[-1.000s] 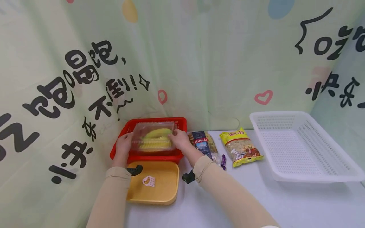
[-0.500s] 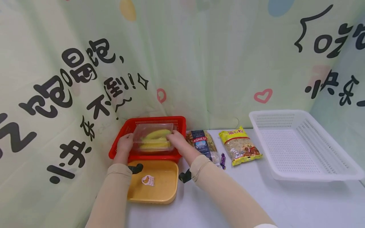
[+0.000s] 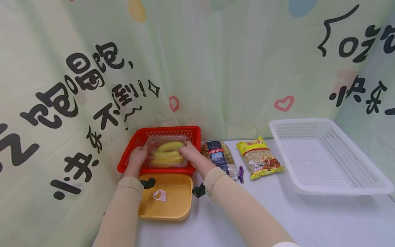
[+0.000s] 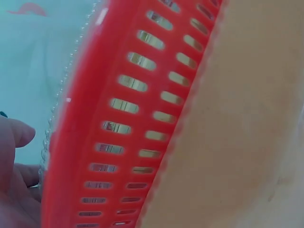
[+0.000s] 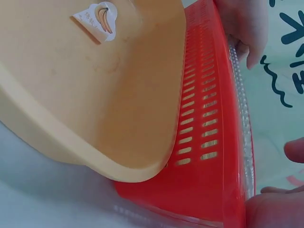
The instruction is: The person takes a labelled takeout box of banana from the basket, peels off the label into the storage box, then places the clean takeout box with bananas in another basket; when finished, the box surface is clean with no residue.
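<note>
A clear plastic clamshell box [image 3: 168,163] with yellow bananas [image 3: 169,146] inside sits in the red perforated basket [image 3: 123,164], its ridged edge showing just above the rim in both wrist views. My left hand [image 3: 138,156] holds the box's left side, thumb and fingertips at the edge. On the opposite side my right hand [image 3: 192,151] holds it, the wrist over the basket's right rim. Through the basket's slots [image 4: 133,83] parts of the box show. The lower fingers of both hands are partly hidden behind the box and rim.
A yellow-tan tray [image 3: 172,209] with a banana sticker [image 3: 159,195] stands directly in front of the basket. To the right lie an AGNESI pasta bag [image 3: 217,156], a purple-wrapped candy [image 3: 241,174], a yellow food packet [image 3: 260,159] and a large white basket [image 3: 327,164]. A printed curtain [image 3: 234,68] hangs behind.
The box of bananas has gone lower into the red basket, both hands moving down with it. The left hand has shifted slightly right. The other items have stayed put.
</note>
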`<state>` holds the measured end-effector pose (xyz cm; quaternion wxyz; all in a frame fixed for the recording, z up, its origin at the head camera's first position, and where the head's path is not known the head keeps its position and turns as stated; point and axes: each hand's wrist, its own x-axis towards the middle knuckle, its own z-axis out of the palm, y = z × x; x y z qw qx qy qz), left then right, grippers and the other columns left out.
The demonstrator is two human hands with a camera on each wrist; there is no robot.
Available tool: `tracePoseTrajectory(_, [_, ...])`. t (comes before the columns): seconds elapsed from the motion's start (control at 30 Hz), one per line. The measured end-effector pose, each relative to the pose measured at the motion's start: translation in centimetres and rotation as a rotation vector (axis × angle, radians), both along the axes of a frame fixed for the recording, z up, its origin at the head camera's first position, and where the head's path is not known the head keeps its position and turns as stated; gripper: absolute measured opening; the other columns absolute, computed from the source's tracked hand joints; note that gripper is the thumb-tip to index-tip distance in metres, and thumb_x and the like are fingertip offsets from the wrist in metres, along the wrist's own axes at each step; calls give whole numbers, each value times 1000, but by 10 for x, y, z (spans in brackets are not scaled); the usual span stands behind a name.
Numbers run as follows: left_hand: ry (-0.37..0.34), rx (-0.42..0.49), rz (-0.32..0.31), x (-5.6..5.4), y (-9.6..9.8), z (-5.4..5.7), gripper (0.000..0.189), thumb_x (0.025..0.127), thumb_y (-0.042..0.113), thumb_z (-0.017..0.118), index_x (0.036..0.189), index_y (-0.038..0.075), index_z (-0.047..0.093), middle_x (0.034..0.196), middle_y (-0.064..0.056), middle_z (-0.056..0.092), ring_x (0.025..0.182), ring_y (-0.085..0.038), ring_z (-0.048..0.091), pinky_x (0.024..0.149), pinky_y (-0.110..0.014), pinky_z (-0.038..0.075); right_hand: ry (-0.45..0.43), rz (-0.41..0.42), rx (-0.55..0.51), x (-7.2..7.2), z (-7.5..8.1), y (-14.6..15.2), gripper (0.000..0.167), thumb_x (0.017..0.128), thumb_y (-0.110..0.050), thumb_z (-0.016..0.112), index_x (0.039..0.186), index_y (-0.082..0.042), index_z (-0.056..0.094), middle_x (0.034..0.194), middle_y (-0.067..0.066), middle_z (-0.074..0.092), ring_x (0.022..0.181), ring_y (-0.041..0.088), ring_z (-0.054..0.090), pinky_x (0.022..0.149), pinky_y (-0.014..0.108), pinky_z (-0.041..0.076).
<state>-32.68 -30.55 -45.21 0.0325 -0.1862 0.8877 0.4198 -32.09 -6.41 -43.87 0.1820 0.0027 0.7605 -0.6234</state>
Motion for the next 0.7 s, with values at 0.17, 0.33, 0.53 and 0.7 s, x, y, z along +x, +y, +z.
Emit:
tracePoseTrajectory(0.17, [14, -16, -17, 1, 4, -1, 65, 105, 41, 36, 157, 6, 19, 161, -20, 27, 145, -40, 31, 119, -56, 27, 109, -5, 56, 4, 0, 7, 62, 93, -15, 54, 152, -10, 36, 147, 15, 48, 125, 31, 51, 111, 50, 43])
tracePoseTrajectory(0.33, [113, -98, -51, 1, 8, 5, 63, 104, 40, 40, 157, 8, 24, 161, -17, 28, 144, -38, 32, 118, -56, 29, 267, 27, 163, 14, 9, 30, 54, 97, -20, 51, 150, -15, 42, 152, 12, 46, 135, 31, 47, 112, 52, 40])
tracePoseTrajectory(0.53, [220, -307, -246, 10, 23, 29, 58, 103, 38, 41, 153, 9, 35, 161, -20, 27, 148, -43, 21, 120, -61, 20, 418, 100, 269, 29, 21, 78, 53, 98, -19, 47, 150, -20, 41, 156, 7, 41, 127, 31, 50, 103, 50, 50])
tracePoseTrajectory(0.7, [260, -491, -384, 32, 50, 49, 61, 102, 42, 43, 155, 13, 33, 163, -20, 20, 150, -49, 9, 119, -68, 7, 565, 147, 419, 46, 33, 127, 54, 99, -24, 50, 151, -16, 41, 162, 9, 29, 147, 34, 31, 115, 57, 33])
